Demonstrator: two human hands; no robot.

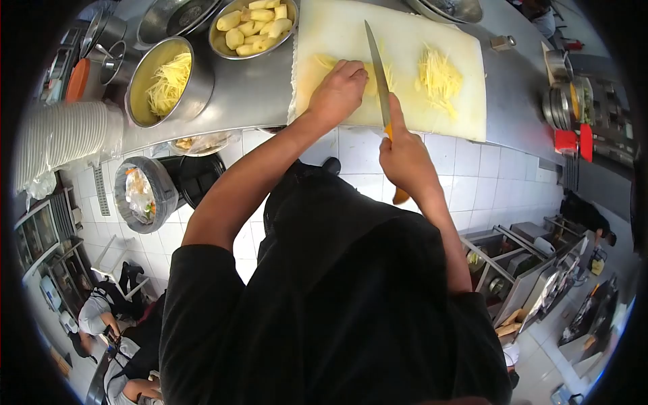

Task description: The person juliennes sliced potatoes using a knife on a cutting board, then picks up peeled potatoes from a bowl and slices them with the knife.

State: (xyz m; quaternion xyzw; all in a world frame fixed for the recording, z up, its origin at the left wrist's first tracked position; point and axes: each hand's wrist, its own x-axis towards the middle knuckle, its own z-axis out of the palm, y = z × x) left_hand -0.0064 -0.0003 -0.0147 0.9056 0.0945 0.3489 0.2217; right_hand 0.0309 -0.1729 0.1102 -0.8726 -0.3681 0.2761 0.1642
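My right hand (408, 158) is wrapped round the orange handle of a kitchen knife (377, 64), its long blade pointing away from me over a white cutting board (469, 67). Just left of the blade, my left hand (339, 89) has its fingers curled down on yellow potato slices (370, 71), mostly hidden beneath them. More slices (327, 61) show beyond the left knuckles. To the right of the knife lies a loose heap of thin potato shreds (440, 75). A metal bowl (214, 42) of peeled potatoes (254, 28) stands left of the board.
A deep metal pot (200, 91) holding potato shreds (170, 82) sits near the counter's left front edge. Stacked white plates (64, 142) are farther left. Below is a lined waste bin (169, 192). A small jar (503, 43) stands right of the board. Other people (101, 310) are behind.
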